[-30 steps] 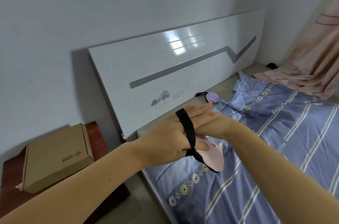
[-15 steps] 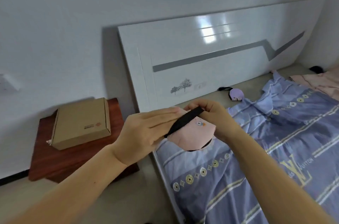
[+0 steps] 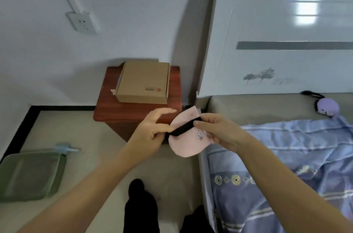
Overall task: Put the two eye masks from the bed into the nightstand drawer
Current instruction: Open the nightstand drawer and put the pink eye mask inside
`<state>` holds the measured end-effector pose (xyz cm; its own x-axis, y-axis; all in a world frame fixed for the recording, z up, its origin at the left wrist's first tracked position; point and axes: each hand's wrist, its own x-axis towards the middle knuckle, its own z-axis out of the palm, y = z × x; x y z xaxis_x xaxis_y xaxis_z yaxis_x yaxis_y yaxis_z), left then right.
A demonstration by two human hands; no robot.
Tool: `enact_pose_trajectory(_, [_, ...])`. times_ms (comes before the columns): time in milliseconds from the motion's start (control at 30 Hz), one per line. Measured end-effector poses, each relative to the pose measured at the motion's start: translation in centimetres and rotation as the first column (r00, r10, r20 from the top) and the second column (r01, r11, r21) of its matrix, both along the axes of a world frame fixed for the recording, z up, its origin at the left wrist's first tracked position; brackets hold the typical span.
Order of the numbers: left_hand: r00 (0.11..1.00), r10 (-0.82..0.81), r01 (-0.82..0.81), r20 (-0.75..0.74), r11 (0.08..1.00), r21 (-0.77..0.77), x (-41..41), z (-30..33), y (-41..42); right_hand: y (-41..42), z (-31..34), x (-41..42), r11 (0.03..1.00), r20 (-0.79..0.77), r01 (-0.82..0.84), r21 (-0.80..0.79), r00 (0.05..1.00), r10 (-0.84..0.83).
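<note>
We hold the pink eye mask (image 3: pixel 188 141) up in the air with both hands, in front of the nightstand (image 3: pixel 137 110) and just off the near corner of the bed (image 3: pixel 248 107). Our left hand (image 3: pixel 152 131) grips the mask's left end, its fingers (image 3: pixel 162 113) loosely curled with the thumb pressed on the black strap (image 3: pixel 183 129) where it meets the fabric. Our right hand (image 3: pixel 219 131) pinches the strap's other end against the mask between thumb and forefinger, so the strap lies flat across the pink face. A small printed figure sits on the mask below the strap; it is too small for us to make out any writing on it.

The second mask, the purple eye mask (image 3: pixel 327 107), lies on the bare mattress near the headboard (image 3: pixel 277 32), well apart from our hands, its dark strap trailing toward the headboard. It touches the edge of the blue striped quilt (image 3: pixel 286 156).

A cardboard box (image 3: pixel 144 83) rests on top of the nightstand. It carries a small red logo and a short line of print near its front right corner, too blurred for us to read. The headboard bears a grey stripe and a small drawing of two trees. A white wall socket (image 3: pixel 82 23) is fixed to the wall above left, and a green cushion (image 3: pixel 30 173) lies on the floor.
</note>
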<state>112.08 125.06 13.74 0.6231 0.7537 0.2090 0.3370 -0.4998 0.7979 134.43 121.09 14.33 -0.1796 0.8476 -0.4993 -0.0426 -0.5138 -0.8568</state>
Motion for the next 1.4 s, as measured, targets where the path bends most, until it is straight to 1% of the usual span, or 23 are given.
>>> enact_pose_trajectory(33, [0.999,0.042,-0.044,-0.022,0.994,-0.102,-1.5,-1.6,0.8,0.8,-1.4,-1.1,0.998,0.037,0.052,-0.037,0.998,-0.051])
enact_pose_trajectory(67, [0.995,0.082,-0.093,-0.056,0.968,-0.232,-3.0,-3.3,1.5,1.5,-3.0,-2.1,0.994,0.110,0.086,-0.064,0.991,-0.078])
enact_pose_trajectory(133, [0.978,0.128,-0.193,-0.165,0.852,-0.486,-6.4,-7.2,3.3,3.0,-7.2,-4.0,0.989,0.329,0.091,-0.118,0.943,-0.048])
enact_pose_trajectory(167, [0.960,0.135,-0.256,-0.246,0.782,-0.568,-8.1,-9.4,4.2,3.5,-9.5,-5.0,0.985,0.429,0.079,-0.150,0.903,-0.007])
enact_pose_trajectory(200, [0.935,0.144,-0.325,-0.326,0.717,-0.616,-9.7,-11.5,5.4,4.0,-11.9,-5.9,0.980,0.500,0.065,-0.185,0.865,0.037])
enact_pose_trajectory(267, [0.885,0.161,-0.437,-0.437,0.612,-0.659,-12.6,-15.6,8.0,5.5,-16.2,-7.6,0.966,0.579,0.051,-0.252,0.808,0.109])
enact_pose_trajectory(333, [0.834,0.182,-0.530,-0.520,0.523,-0.668,-14.5,-19.1,10.7,7.2,-19.9,-8.8,0.955,0.632,0.071,-0.288,0.763,0.134])
enact_pose_trajectory(400, [0.785,0.236,-0.609,-0.573,0.465,-0.642,-15.8,-22.4,13.5,8.9,-23.4,-9.5,0.953,0.682,0.098,-0.287,0.720,0.131])
enact_pose_trajectory(500, [0.691,0.389,-0.723,-0.609,0.358,-0.591,-17.2,-27.9,17.2,11.4,-28.5,-9.9,0.956,0.748,0.116,-0.269,0.651,0.131])
enact_pose_trajectory(567, [0.625,0.520,-0.774,-0.583,0.310,-0.552,-17.7,-31.3,18.8,12.6,-31.2,-9.8,0.970,0.786,0.124,-0.209,0.612,0.091])
enact_pose_trajectory(667, [0.585,0.642,-0.790,-0.495,0.314,-0.526,-18.1,-34.6,20.0,14.1,-33.8,-9.6,0.990,0.818,0.126,-0.062,0.575,-0.022])
enact_pose_trajectory(767, [0.553,0.681,-0.823,-0.479,0.360,-0.439,-19.1,-36.5,20.7,15.0,-34.9,-9.6,0.990,0.839,0.137,0.023,0.536,-0.093])
enact_pose_trajectory(833, [0.555,0.672,-0.831,-0.490,0.423,-0.362,-19.8,-37.2,21.1,14.9,-35.3,-9.4,0.990,0.846,0.134,0.043,0.522,-0.108])
enact_pose_trajectory(933, [0.567,0.638,-0.819,-0.522,0.507,-0.270,-20.2,-37.4,21.2,14.9,-35.5,-9.3,0.995,0.860,0.094,0.034,0.504,-0.077])
enact_pose_trajectory(1000, [0.564,0.634,-0.814,-0.529,0.534,-0.229,-20.2,-37.3,21.0,15.1,-35.5,-9.9,0.996,0.865,0.092,0.015,0.499,-0.060])
enact_pose_trajectory(1100, [0.564,0.629,-0.810,-0.536,0.546,-0.213,-20.5,-36.9,21.1,15.2,-35.0,-10.9,0.990,0.854,0.140,0.030,0.511,-0.098])
enact_pose_trajectory(1200, [0.611,0.573,-0.779,-0.546,0.557,-0.288,-20.9,-36.9,21.3,15.1,-34.6,-11.3,0.985,0.840,0.166,0.053,0.526,-0.134])
enact_pose_trajectory(1300, [0.637,0.610,-0.771,-0.472,0.507,-0.386,-21.2,-37.0,20.4,13.4,-34.2,-11.7,0.987,0.809,0.146,0.073,0.570,-0.144])
enact_pose_trajectory(1400, [0.676,0.616,-0.720,-0.404,0.437,-0.539,-22.1,-36.7,17.6,10.7,-34.1,-12.0,0.991,0.811,0.135,0.019,0.577,-0.094])
